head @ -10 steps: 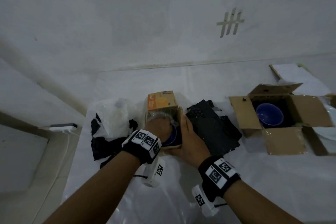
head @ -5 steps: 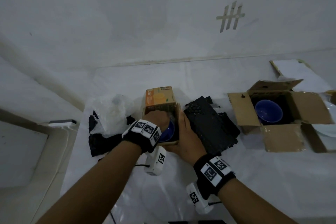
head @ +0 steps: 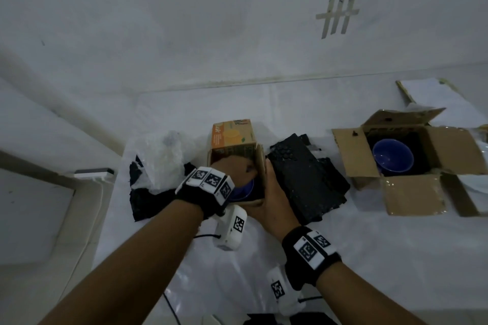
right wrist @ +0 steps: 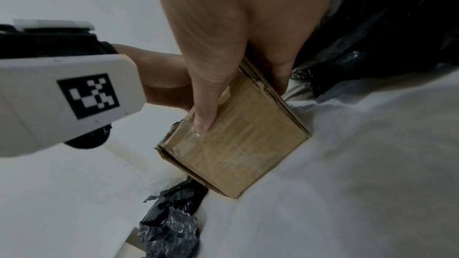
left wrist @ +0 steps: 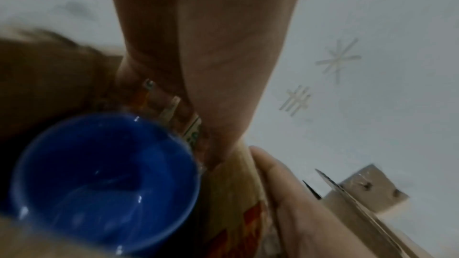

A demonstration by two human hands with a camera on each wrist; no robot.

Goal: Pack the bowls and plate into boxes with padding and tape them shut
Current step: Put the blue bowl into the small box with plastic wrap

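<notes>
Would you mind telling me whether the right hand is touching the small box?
Touching. The right wrist view shows the right hand with its thumb pressed flat on the small box and fingers against the far side.

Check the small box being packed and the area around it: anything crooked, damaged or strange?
The small box looks tilted, steadied by the right hand while the left hand reaches inside over the blue bowl. No padding shows around that bowl here. Black wrap lies loose beside it. Nothing looks broken.
</notes>
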